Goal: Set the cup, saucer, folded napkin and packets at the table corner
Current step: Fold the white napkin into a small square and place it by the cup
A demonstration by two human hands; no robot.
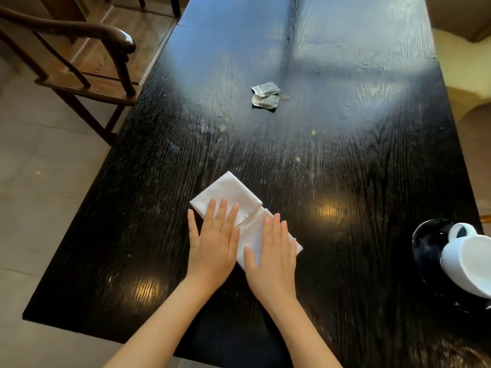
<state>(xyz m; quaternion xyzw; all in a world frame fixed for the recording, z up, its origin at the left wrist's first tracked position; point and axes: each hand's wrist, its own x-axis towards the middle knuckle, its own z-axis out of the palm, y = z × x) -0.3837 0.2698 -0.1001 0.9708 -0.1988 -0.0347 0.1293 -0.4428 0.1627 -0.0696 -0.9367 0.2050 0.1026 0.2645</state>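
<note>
A white folded napkin (231, 193) lies slantwise on the black wooden table (345, 168), near its front middle. My left hand (215, 243) rests flat on the napkin's left part, fingers spread. My right hand (273, 254) presses flat on its right part, fingers together. Neither hand grips anything. Two crumpled silver-green packets (265, 95) lie together further back at the table's middle. At the right edge a white cup (470, 261) sits on a black saucer (425, 245), partly cut off by the frame.
A dark wooden armchair (87, 62) stands at the table's left side on the tiled floor. The table's near left corner (34, 312) is in view. Crumbs speckle the tabletop around the packets.
</note>
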